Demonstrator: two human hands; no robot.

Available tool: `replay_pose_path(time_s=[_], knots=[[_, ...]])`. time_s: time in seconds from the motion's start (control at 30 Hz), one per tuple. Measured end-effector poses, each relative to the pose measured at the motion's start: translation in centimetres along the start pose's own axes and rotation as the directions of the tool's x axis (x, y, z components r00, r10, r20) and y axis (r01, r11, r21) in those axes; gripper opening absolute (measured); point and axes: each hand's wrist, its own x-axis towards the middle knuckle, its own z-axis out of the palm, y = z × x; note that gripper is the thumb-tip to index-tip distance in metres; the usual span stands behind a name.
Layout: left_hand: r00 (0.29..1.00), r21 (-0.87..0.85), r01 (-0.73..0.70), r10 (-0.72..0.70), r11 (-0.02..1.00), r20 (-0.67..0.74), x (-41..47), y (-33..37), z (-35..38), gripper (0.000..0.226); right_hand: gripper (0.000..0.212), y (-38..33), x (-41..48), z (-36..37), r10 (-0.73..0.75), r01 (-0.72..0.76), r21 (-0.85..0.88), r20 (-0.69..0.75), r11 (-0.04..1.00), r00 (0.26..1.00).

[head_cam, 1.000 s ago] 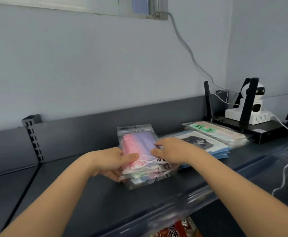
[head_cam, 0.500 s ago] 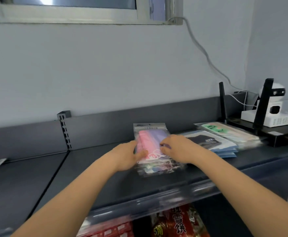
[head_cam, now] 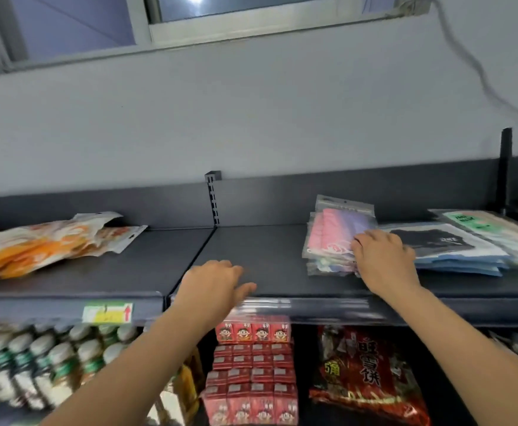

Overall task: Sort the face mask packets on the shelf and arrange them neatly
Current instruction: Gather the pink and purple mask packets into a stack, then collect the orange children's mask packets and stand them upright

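Observation:
A stack of clear packets with pink and purple face masks [head_cam: 334, 238] lies on the dark shelf [head_cam: 251, 256]. My right hand [head_cam: 383, 259] rests on the stack's right edge, fingers bent over the top packet. My left hand [head_cam: 217, 281] hovers over the bare shelf to the left of the stack, fingers loose, holding nothing. Right of the stack lies a pile of blue packets with a black mask on top [head_cam: 448, 250]. A further pile with a green label [head_cam: 491, 232] sits at the far right.
Orange and white snack bags [head_cam: 45, 241] lie on the left shelf section. A slotted upright [head_cam: 213, 198] divides the back panel. Below are bottles [head_cam: 45, 364], red cartons [head_cam: 251, 370] and a red snack bag [head_cam: 365, 373]. A black antenna [head_cam: 505, 170] stands at the right.
My left hand has let go of the pink and purple stack and moved left and toward me. The view has swung left and down, bringing in the lower shelf goods.

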Motion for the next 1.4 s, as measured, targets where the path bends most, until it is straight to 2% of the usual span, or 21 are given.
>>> replay_pose_path(time_s=[0.1,0.23,0.5,0.67,0.8,1.13,1.4], knots=[[0.998,0.027,0.052,-0.051,0.998,-0.019,-2.4,-2.5,-0.1,0.049,0.035,-1.9,-1.6,-0.1,-0.078,0.086,0.064,-0.121,0.994,0.99],[0.992,0.008,0.113,-0.112,0.994,-0.05,-5.6,-5.8,0.4,0.04,0.035,-4.9,-3.4,-0.4,-0.223,0.232,0.059,-0.133,0.971,0.966],[0.965,0.014,0.259,-0.258,0.966,-0.042,-11.3,-13.8,0.9,0.037,0.044,-11.7,-4.1,0.4,-0.325,0.324,0.053,0.0,0.944,0.946],[0.933,0.051,0.36,-0.358,0.932,-0.032,-15.1,-21.0,1.2,0.038,0.044,-20.3,-4.5,1.6,-0.438,0.435,0.091,0.009,0.896,0.899],[0.916,0.018,0.399,-0.397,0.917,-0.055,-17.8,-27.1,1.7,0.037,0.045,-28.3,-5.3,2.8,-0.486,0.479,0.128,0.037,0.869,0.873],[0.891,-0.044,0.433,-0.435,0.9,-0.131,-24.1,-42.8,4.7,0.033,0.049,-46.8,-8.5,5.6,-0.568,0.548,0.175,0.096,0.818,0.817],[0.867,-0.097,0.45,-0.46,0.888,-0.193,-27.6,-50.8,6.6,0.025,0.051,-58.0,-9.3,7.4,-0.647,0.623,0.189,0.109,0.759,0.755]])
